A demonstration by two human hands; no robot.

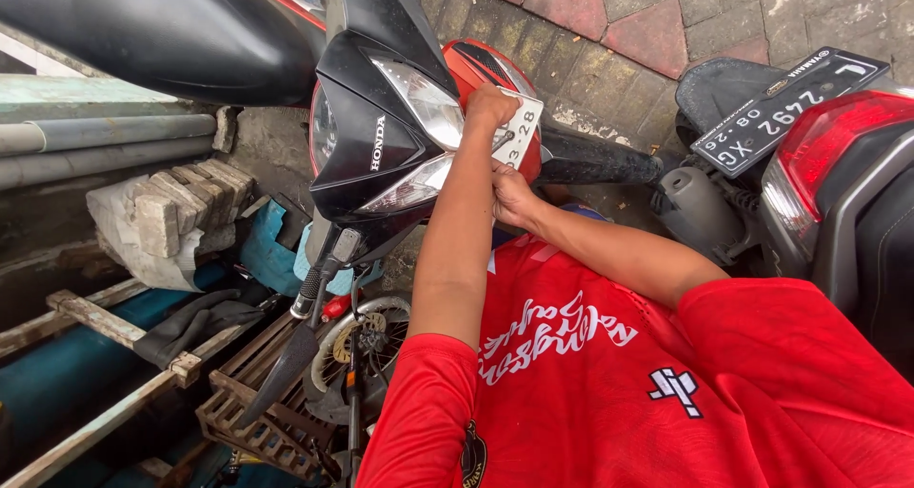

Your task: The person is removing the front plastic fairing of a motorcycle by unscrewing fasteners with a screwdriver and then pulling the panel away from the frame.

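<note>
1. Left hand point(491, 105): fingers curled shut over the top edge of the white plate point(519, 131) (the number plate on the scooter's tail).
2. Right hand point(511, 195): just below the plate; fingers tucked behind it, so their grip cannot be told.
3. Beside both hands: the black tail cowl point(367, 117) and clear lamp point(419, 96); behind the fingers, the red fender point(473, 61).
4. Farther right: a second scooter point(838, 164).

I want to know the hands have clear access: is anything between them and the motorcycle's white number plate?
Nothing visible: the left hand and right hand are both already at the white number plate.
</note>
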